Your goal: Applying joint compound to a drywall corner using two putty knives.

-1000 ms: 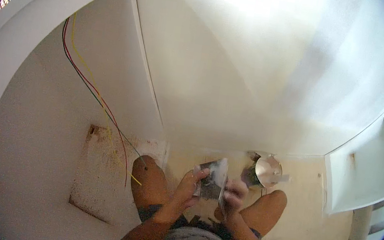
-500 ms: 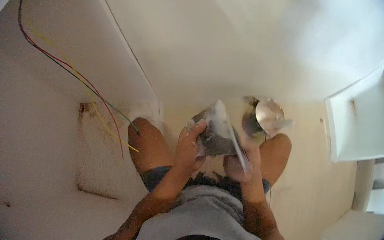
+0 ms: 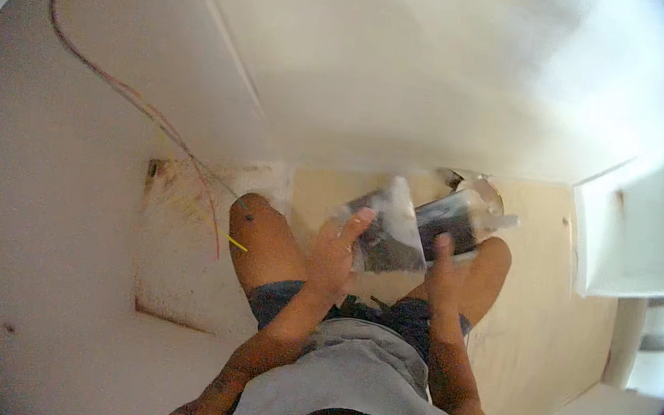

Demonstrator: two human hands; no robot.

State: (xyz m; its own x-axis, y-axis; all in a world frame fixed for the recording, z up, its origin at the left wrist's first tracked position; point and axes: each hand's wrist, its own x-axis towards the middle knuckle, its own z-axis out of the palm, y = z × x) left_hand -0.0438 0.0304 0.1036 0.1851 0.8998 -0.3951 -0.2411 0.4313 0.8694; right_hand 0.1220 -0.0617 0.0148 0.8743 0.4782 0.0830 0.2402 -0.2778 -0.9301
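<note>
In my left hand [image 3: 334,252] is a broad, dark putty blade [image 3: 392,237] smeared with pale paste, the thumb lying across its face. My right hand [image 3: 443,276] grips a second dark putty blade [image 3: 447,220], also streaked white, with the thumb on its near edge. The two blades tilt side by side between my knees, their near edges close together; whether they touch I cannot tell. Right behind the right blade stands a round container [image 3: 493,196], mostly hidden by it, with a pale stick-like piece [image 3: 504,223] beside it.
Loose coloured wires [image 3: 143,104] hang from the left wall towards my left knee. A rust-stained recessed panel [image 3: 179,271] lies at the left. White open shelf units [image 3: 636,216] stand at the right, and a pale wall [image 3: 418,75] rises ahead over a light floor [image 3: 532,321].
The right blade has turned from edge-on to face-up and swung outward, now covering much of the container. The left blade has tipped flatter. The view has shifted slightly.
</note>
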